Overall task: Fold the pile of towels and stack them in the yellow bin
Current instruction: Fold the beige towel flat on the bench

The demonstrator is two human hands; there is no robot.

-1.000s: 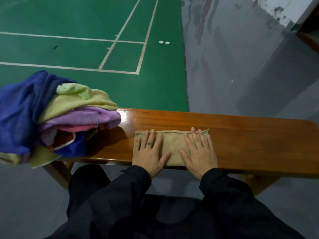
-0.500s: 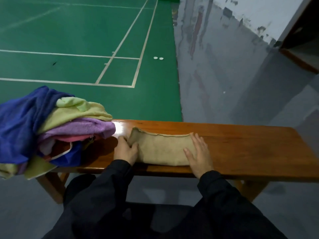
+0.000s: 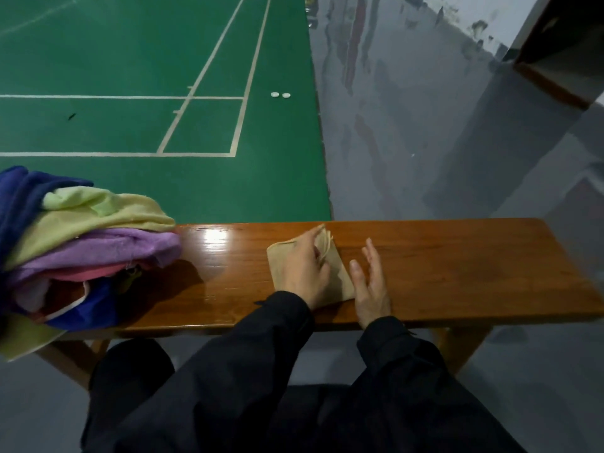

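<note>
You have one tan towel (image 3: 340, 276) on the desk (image 3: 457, 269), near the middle of its length and toward the near edge, and it is close to a finished fold. It lies as a small packet, with its layered edges showing at the far corner. Your left hand (image 3: 302, 269) lies on top of it, fingers (image 3: 310, 240) reaching toward that far corner; they seem to press or pinch the loose layers there, but whether they are curled round the cloth or just laid flat cannot be told from this angle. Your right hand (image 3: 371, 286) stands on its edge just beside the towel's right side, fingers straight and slightly spread, gripping nothing and acting as a stop for the fold.

So by the look of it, this towel needs only a last press or squaring before it is ready to move. Much more is left. The pile of towels (image 3: 81, 253) sits heaped on the left end of the desk, well apart from your hands, with blue, pale green, purple and pink cloth all unfolded and some of it hanging over the left and near edges. None of those looks touched.

The yellow bin is not in view anywhere here, so you cannot tell how many folded towels it holds, or where it stands. Judged from this alone, the task is at an early stage.
</note>
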